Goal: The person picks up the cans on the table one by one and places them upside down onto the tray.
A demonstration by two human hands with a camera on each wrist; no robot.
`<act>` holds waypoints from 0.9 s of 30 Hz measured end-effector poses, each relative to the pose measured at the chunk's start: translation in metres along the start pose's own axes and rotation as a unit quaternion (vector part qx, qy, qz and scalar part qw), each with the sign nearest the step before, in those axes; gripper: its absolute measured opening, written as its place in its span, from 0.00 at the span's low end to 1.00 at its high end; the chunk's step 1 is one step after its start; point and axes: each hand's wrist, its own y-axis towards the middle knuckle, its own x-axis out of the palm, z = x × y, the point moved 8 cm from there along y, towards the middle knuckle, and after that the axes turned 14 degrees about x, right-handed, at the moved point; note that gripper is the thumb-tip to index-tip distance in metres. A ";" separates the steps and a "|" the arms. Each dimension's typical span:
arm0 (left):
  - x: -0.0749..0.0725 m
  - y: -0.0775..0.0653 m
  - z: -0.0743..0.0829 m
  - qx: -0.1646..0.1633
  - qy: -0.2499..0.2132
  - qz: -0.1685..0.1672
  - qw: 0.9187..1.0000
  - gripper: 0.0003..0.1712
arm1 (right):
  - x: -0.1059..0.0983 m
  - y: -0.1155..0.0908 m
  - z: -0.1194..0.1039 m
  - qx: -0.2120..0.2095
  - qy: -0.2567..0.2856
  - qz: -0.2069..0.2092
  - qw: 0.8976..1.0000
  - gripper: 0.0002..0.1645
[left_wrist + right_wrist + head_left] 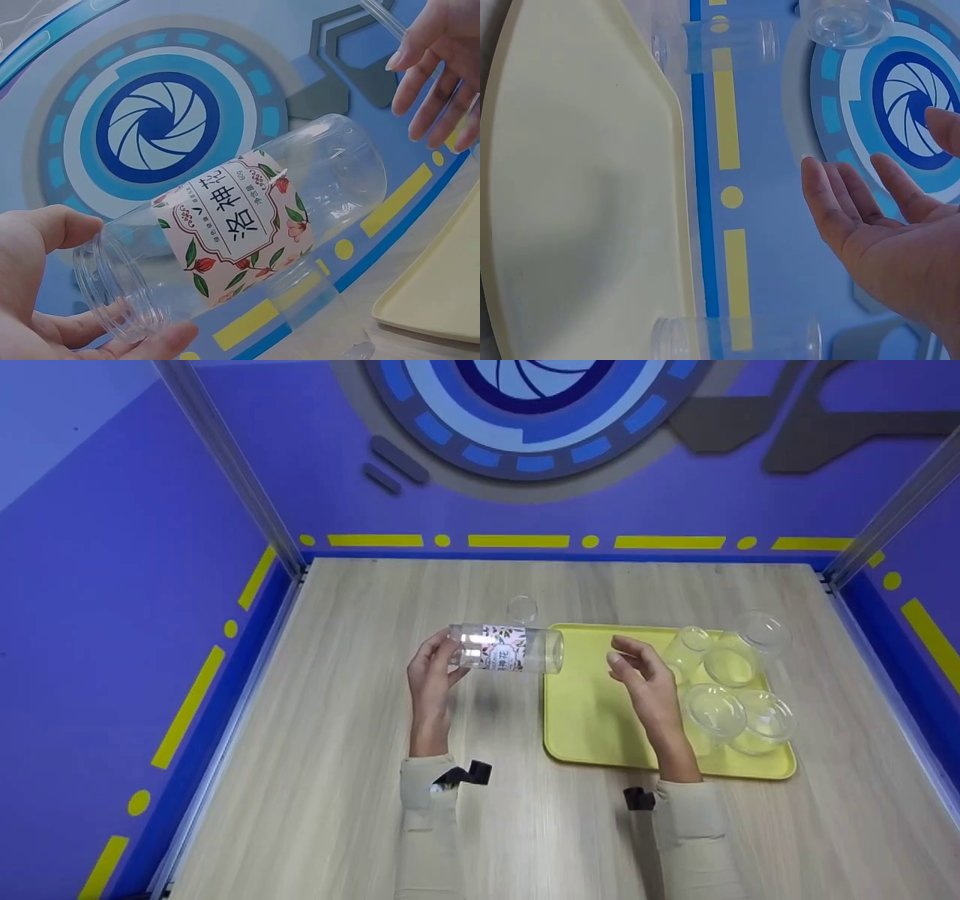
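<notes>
My left hand (429, 679) grips a clear plastic jar (541, 650) by its threaded neck, raised and lying sideways above the table. In the left wrist view the jar has a pink floral label (238, 217) with Chinese characters, and its closed base points right, towards my other hand. Thumb and fingers lie on either side of the mouth. My right hand (651, 684) hovers over the yellow tray (589, 727), its fingers loosely bent and nothing in them. That hand shows palm up in the right wrist view (892, 240), apart from the jar.
Several clear jars stand crowded on the tray's right side, one a front jar (715, 712). Another clear jar (523, 609) stands on the wooden table (330, 720) behind the held one. Blue and purple panels (247, 517) wall the table at the back and sides.
</notes>
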 end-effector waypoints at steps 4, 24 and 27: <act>0.004 -0.003 -0.002 -0.005 -0.005 -0.003 1.000 0.25 | 0.002 -0.001 -0.001 -0.008 0.003 -0.002 1.000 0.25; 0.022 -0.012 -0.001 -0.003 -0.007 -0.043 0.999 0.25 | 0.014 -0.007 -0.011 -0.021 0.001 -0.027 0.999 0.25; 0.024 -0.013 -0.001 -0.006 -0.011 -0.047 0.999 0.25 | 0.015 -0.007 -0.012 -0.025 0.002 -0.029 0.999 0.25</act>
